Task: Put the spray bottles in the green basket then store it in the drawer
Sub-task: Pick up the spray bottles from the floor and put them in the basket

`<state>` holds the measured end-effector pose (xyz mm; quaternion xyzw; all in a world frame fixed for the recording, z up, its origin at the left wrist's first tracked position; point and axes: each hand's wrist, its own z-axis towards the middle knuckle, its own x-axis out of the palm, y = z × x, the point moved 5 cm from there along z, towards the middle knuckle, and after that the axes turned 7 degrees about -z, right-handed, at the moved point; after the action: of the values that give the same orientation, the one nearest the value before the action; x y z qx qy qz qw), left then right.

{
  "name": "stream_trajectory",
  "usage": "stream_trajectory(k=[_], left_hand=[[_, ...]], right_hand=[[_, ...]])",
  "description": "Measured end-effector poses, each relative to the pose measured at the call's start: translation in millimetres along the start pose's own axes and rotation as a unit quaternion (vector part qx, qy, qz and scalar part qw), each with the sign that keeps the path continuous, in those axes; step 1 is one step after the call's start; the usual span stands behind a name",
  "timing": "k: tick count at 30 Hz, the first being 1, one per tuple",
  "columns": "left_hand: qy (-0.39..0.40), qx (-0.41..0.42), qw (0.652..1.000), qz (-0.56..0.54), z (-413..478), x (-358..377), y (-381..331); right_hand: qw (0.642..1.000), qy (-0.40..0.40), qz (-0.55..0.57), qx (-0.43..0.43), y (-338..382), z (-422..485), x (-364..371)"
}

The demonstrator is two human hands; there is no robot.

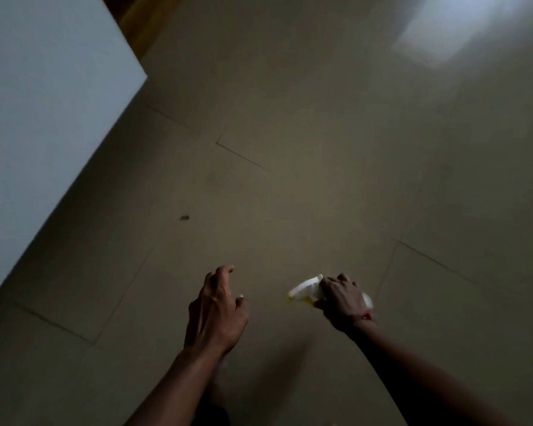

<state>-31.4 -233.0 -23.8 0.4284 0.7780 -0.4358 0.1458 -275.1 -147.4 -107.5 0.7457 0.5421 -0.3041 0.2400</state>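
My right hand (pixel 342 299) grips a spray bottle (pixel 305 289) with a white trigger head and a yellow nozzle tip, held low over the floor with the head pointing left. Most of the bottle's body is hidden behind the hand. My left hand (pixel 217 312) hovers to the left of it, fingers apart and curled, holding nothing. No green basket and no drawer are in view.
A dim tiled floor (pixel 290 179) fills the view. A white cabinet or wall face (pixel 37 118) rises at the left, with a strip of wood (pixel 136 23) behind its top corner. A small dark speck (pixel 184 217) lies on the floor. Light reflects at the top right (pixel 462 29).
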Motion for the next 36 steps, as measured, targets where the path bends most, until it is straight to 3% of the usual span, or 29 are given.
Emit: stream_trajectory(k=[2, 4, 9, 13, 25, 36], left_hand=[[-0.018, -0.009, 1.000, -0.021, -18.9, -27.8, -13.7], [-0.039, -0.016, 0.998, -0.042, -39.6, -57.1, -29.1], [-0.099, -0.020, 0.991, -0.082, -102.3, -150.2, -65.6], [-0.157, -0.022, 0.982, -0.102, -163.7, -231.6, -83.8], [-0.330, -0.079, 0.928, -0.157, -364.4, -434.1, -41.0], [-0.398, -0.133, 0.889, -0.186, -431.7, -544.6, 70.5]], right_hand=[[0.978, -0.023, 0.206, 0.039, 16.1, -27.3, -36.9], [0.947, -0.057, 0.315, 0.032, 36.5, -53.6, -74.7], [0.907, -0.082, 0.412, 0.029, 101.8, -120.9, -176.6], [0.884, -0.073, 0.461, -0.022, 159.9, -181.9, -246.0], [0.868, -0.012, 0.448, -0.214, 336.6, -374.7, -412.4], [0.897, 0.029, 0.335, -0.288, 523.3, -436.0, -413.3]])
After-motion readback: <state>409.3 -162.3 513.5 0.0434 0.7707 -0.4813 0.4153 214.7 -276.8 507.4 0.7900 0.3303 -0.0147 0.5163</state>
